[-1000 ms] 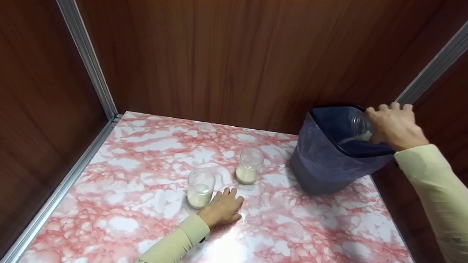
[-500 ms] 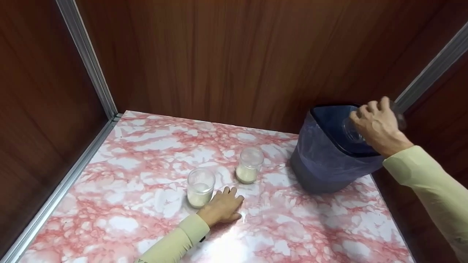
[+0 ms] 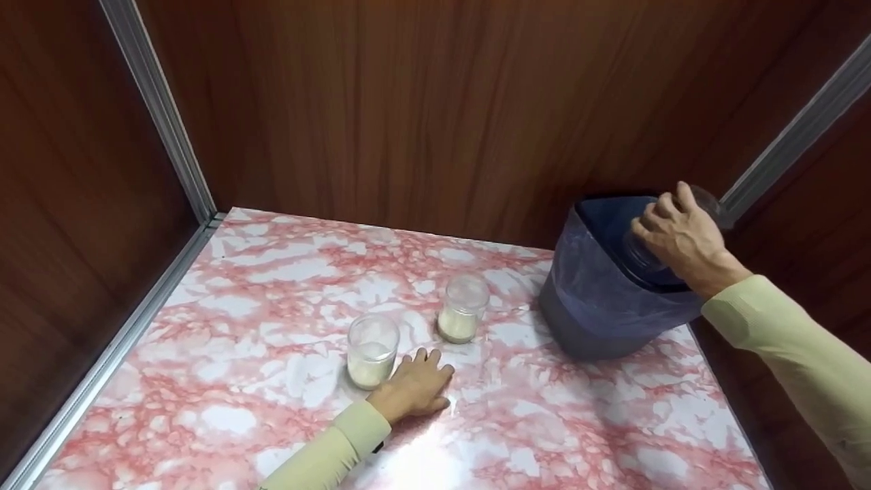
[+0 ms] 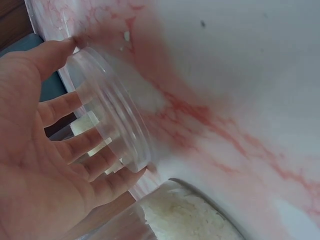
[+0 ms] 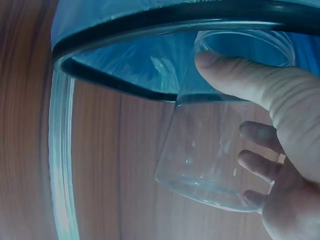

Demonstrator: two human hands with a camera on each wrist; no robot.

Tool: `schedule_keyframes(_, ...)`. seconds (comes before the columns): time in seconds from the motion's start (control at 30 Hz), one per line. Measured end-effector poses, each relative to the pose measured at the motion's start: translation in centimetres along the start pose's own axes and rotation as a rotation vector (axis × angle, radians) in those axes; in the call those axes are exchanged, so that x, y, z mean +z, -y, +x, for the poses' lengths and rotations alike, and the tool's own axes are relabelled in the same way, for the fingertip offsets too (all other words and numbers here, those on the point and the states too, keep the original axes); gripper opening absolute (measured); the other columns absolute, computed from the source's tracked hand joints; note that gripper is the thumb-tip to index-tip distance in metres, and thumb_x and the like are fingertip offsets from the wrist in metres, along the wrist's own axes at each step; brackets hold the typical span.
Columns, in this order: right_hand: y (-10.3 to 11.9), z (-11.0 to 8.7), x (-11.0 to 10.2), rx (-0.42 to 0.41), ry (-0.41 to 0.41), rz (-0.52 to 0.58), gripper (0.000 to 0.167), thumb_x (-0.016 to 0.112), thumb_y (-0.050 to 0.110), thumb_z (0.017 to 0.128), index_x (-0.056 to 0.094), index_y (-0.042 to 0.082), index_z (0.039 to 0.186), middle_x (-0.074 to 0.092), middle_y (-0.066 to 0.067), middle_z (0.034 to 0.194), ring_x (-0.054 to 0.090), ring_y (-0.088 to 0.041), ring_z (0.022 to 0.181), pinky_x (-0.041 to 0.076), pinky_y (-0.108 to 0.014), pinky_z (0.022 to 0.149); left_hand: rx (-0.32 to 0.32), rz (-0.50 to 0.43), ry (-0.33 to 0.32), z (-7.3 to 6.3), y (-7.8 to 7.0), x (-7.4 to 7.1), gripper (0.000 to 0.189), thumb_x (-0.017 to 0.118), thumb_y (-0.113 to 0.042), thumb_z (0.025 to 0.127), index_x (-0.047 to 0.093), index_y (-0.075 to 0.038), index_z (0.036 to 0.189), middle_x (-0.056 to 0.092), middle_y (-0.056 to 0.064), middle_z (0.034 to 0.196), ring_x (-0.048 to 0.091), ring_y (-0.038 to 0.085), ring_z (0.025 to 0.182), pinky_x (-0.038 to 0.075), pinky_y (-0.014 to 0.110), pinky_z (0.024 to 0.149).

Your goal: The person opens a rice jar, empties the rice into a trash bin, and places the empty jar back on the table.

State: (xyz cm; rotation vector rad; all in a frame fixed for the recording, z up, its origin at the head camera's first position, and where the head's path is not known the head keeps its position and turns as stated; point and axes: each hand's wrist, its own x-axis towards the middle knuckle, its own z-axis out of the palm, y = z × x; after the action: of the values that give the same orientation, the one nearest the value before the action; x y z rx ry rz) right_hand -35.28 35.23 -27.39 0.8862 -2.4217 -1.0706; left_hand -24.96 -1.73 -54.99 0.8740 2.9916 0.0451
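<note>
My right hand [image 3: 684,235] grips a clear jar [image 5: 200,150], tilted mouth down over a bin [image 3: 605,320] lined with a bluish bag. In the right wrist view the jar looks see-through, with small drops or specks on its wall. My left hand [image 3: 415,388] rests on the table, its fingers spread over a clear round lid [image 4: 112,107] that the head view hides. Close beside that hand stands a clear jar [image 3: 372,361] holding white, rice-like grains. A second clear jar [image 3: 463,320] with similar pale contents stands farther back, toward the bin.
A red and white marbled table [image 3: 272,272] fills the corner. Dark wooden panels [image 3: 381,109] rise behind it and at both sides, joined by grey metal posts [image 3: 160,102]. The bin has a dark rim [image 5: 165,25] and stands at the back right.
My right hand has turned over and moved left over the bin, tipping the jar further. The pale contents seen at its mouth earlier no longer show. My left hand stays put.
</note>
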Motion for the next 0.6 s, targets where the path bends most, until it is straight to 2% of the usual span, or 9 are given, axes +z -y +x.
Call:
schedule_keyframes(0.1, -0.8, -0.3, -0.1, 0.049, -0.078, 0.064, 0.043, 0.069, 0.003, 0.074, 0.059, 0.007, 0.116, 0.058, -0.026, 0.111, 0.049, -0.049, 0.106, 0.028, -0.065, 0.101, 0.001, 0.013, -0.006, 0.1, 0.1, 0.2, 0.048, 0.069, -0.053, 0.083, 0.061, -0.019, 0.115, 0.055, 0.010, 0.115, 0.054, 0.029, 0.104, 0.050, 0.043, 0.075)
schedule_keyframes(0.2, -1.6, -1.2, -0.3, 0.091, -0.206, 0.120, 0.042, 0.066, -0.003, 0.070, 0.057, 0.003, 0.111, 0.057, -0.027, 0.102, 0.049, -0.049, 0.097, 0.030, -0.066, 0.096, 0.007, 0.015, -0.012, 0.0, 0.0, 0.2, 0.047, 0.068, -0.053, 0.083, 0.061, -0.019, 0.115, 0.056, 0.010, 0.113, 0.054, 0.029, 0.103, 0.049, 0.042, 0.074)
schedule_keyframes(0.33, -1.9, -2.2, -0.2, 0.085, -0.299, 0.151, 0.037, 0.062, -0.007, 0.070, 0.055, 0.001, 0.106, 0.054, -0.027, 0.095, 0.048, -0.049, 0.091, 0.032, -0.066, 0.093, 0.012, 0.012, -0.013, 0.0, 0.1, 0.2, 0.046, 0.067, -0.053, 0.084, 0.061, -0.020, 0.115, 0.055, 0.009, 0.112, 0.053, 0.028, 0.103, 0.049, 0.042, 0.074)
schedule_keyframes(0.47, -2.4, -2.8, 0.3, 0.131, -0.289, 0.187, 0.039, 0.061, -0.007, 0.071, 0.053, 0.001, 0.109, 0.053, -0.027, 0.097, 0.047, -0.049, 0.092, 0.032, -0.066, 0.088, 0.012, -0.014, -0.012, -0.2, 0.2, 0.0, 0.043, 0.068, -0.051, 0.084, 0.061, -0.019, 0.113, 0.055, 0.008, 0.111, 0.054, 0.028, 0.103, 0.050, 0.043, 0.075)
schedule_keyframes(0.6, -3.4, -3.5, 1.0, 0.263, -0.192, 0.280, 0.053, 0.071, 0.002, 0.069, 0.047, 0.000, 0.117, 0.052, -0.031, 0.103, 0.047, -0.054, 0.096, 0.032, -0.068, 0.081, 0.003, -0.054, 0.003, -0.4, 0.3, -0.3, 0.042, 0.066, -0.050, 0.086, 0.062, -0.019, 0.113, 0.057, 0.007, 0.110, 0.054, 0.026, 0.103, 0.051, 0.044, 0.078)
